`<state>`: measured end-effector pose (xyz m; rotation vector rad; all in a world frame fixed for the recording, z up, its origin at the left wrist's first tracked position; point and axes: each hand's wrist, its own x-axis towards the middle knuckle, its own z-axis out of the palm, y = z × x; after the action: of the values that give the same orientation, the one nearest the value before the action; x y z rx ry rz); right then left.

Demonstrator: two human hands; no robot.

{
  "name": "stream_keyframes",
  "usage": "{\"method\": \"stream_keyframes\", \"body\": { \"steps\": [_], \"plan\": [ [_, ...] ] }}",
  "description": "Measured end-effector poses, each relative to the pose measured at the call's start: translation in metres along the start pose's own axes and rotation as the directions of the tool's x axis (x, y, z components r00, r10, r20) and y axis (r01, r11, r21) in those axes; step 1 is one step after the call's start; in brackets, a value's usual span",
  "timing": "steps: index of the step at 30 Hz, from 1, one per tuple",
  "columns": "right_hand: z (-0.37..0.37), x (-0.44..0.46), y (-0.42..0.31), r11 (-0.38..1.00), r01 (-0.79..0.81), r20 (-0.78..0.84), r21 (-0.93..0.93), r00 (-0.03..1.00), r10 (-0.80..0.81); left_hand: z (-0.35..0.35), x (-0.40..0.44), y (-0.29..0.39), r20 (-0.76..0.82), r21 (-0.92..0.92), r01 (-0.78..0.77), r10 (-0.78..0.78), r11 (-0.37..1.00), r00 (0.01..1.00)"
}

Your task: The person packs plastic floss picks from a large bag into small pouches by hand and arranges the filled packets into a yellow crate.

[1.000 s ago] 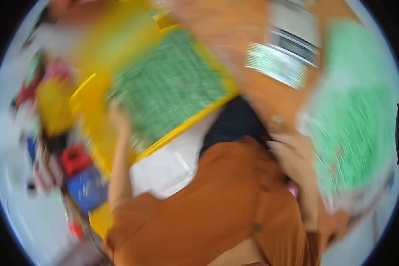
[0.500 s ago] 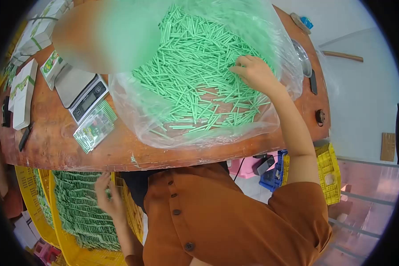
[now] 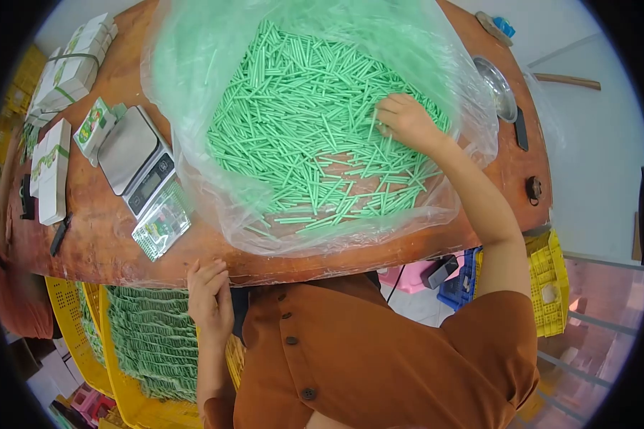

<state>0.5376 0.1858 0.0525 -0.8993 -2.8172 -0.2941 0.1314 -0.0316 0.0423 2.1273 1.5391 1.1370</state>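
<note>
A large clear plastic bag lies spread open on the table, filled with a loose heap of thin light-green sticks. My right hand is over the right side of the heap, fingers curled together, with a green stick showing at the fingertips. How many sticks it holds is hidden. My left hand rests at the table's front edge, fingers stretched out, holding nothing. To its upper left lies a clear printed packet of green sticks, against a digital scale with a metal plate.
White boxes and banded box stacks stand on the left of the wooden table. A metal bowl sits at right. Below the edge, a yellow crate holds green packets. Another person's sleeve shows at far left.
My left hand has risen from over the crate to the table edge. My right hand stays at the heap, fingers still curled. A blurred patch over the bag's upper left is gone.
</note>
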Motion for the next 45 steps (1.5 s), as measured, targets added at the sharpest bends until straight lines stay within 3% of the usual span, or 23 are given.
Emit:
{"method": "stream_keyframes", "body": {
  "steps": [5,7,9,11,12,14,15,16,18,19,21,24,25,26,27,28,29,31,33,40,41,43,45],
  "plan": [
    [-0.022,0.038,-0.029,0.849,-0.373,-0.037,0.375,0.909,0.415,-0.007,0.016,0.000,-0.031,-0.009,-0.018,0.018,1.000,0.999],
    [-0.013,0.061,-0.038,0.852,-0.333,0.045,0.404,0.937,0.345,0.000,0.041,0.005,0.020,-0.165,0.106,-0.105,0.981,0.994],
    [-0.011,0.081,-0.050,0.863,-0.279,0.116,0.422,0.960,0.254,0.013,0.086,0.003,0.035,-0.183,-0.114,0.122,0.976,0.992],
    [-0.019,0.096,-0.066,0.891,-0.225,0.116,0.393,0.974,0.195,0.030,0.138,0.004,-0.143,-0.186,-0.237,0.212,0.954,0.967],
    [-0.018,0.107,-0.069,0.903,-0.192,0.112,0.385,0.981,0.161,0.032,0.165,0.020,-0.182,-0.005,-0.248,0.243,0.969,0.953],
    [-0.013,0.112,-0.086,0.704,-0.058,-0.006,0.708,0.996,0.088,0.079,0.185,0.030,0.157,-0.040,-0.225,0.229,0.974,0.961],
    [-0.018,0.107,-0.088,0.684,-0.169,0.112,0.709,0.985,0.128,0.086,0.189,0.034,0.152,-0.052,-0.221,0.226,0.974,0.962],
    [-0.029,0.104,-0.086,0.688,-0.179,0.121,0.703,0.984,0.133,0.093,0.194,0.038,0.058,-0.269,-0.175,0.198,0.947,0.979],
    [-0.051,0.101,-0.081,0.399,-0.358,0.102,0.844,0.838,0.537,0.108,0.208,0.038,-0.010,-0.485,-0.137,0.151,0.864,0.988],
    [-0.050,0.104,-0.086,0.392,-0.369,0.109,0.843,0.831,0.546,0.117,0.218,0.034,0.083,-0.792,-0.005,0.116,0.611,0.990],
    [-0.044,0.109,-0.108,0.309,-0.214,-0.086,0.927,0.680,0.728,0.117,0.208,0.043,0.212,-0.952,0.181,0.107,0.245,0.971],
    [-0.023,0.081,-0.107,0.382,-0.338,-0.123,0.860,0.589,0.799,0.071,0.184,0.055,0.224,-0.909,0.209,0.001,0.360,0.975],
    [-0.016,0.067,-0.104,0.421,-0.393,-0.124,0.817,0.594,0.795,0.051,0.168,0.045,0.227,-0.878,0.235,-0.069,0.418,0.971],
    [-0.016,0.054,-0.097,0.300,-0.262,-0.060,0.917,0.654,0.754,0.023,0.143,0.011,0.000,-0.537,0.026,-0.031,0.843,1.000],
    [-0.016,0.041,-0.091,0.142,-0.148,0.005,0.979,0.708,0.707,-0.008,0.113,-0.023,-0.140,0.013,-0.131,0.131,0.991,0.981],
    [-0.024,0.041,-0.096,-0.253,0.121,0.085,0.960,0.735,0.673,-0.029,0.090,-0.038,-0.062,0.361,-0.101,0.132,0.927,0.989],
    [-0.014,0.045,-0.100,-0.285,0.140,0.089,0.948,0.745,0.661,-0.041,0.074,-0.049,0.017,0.652,-0.098,0.114,0.752,0.993],
    [-0.004,0.047,-0.107,-0.170,-0.180,0.246,0.969,0.777,0.580,-0.031,0.048,-0.081,0.077,0.709,-0.118,0.089,0.696,0.993],
    [-0.018,0.074,-0.129,-0.072,-0.289,0.272,0.955,0.745,0.609,-0.028,0.033,-0.100,0.221,0.739,-0.270,0.156,0.618,0.963],
    [-0.033,0.056,-0.097,0.306,-0.733,0.385,0.608,0.609,0.694,-0.037,0.024,-0.111,0.162,0.439,-0.212,0.155,0.873,0.975],
    [-0.029,0.055,-0.100,0.298,-0.745,0.386,0.597,0.592,0.707,-0.037,0.024,-0.109,0.088,0.407,-0.215,0.196,0.888,0.977],
    [-0.018,0.068,-0.112,0.637,-0.649,0.161,0.416,0.742,0.650,-0.034,0.023,-0.117,0.083,0.363,-0.220,0.204,0.905,0.975],
    [-0.026,0.104,-0.125,0.632,-0.695,0.220,0.343,0.714,0.665,-0.031,0.022,-0.117,0.026,0.318,-0.172,0.172,0.932,0.985]
  ]
}}
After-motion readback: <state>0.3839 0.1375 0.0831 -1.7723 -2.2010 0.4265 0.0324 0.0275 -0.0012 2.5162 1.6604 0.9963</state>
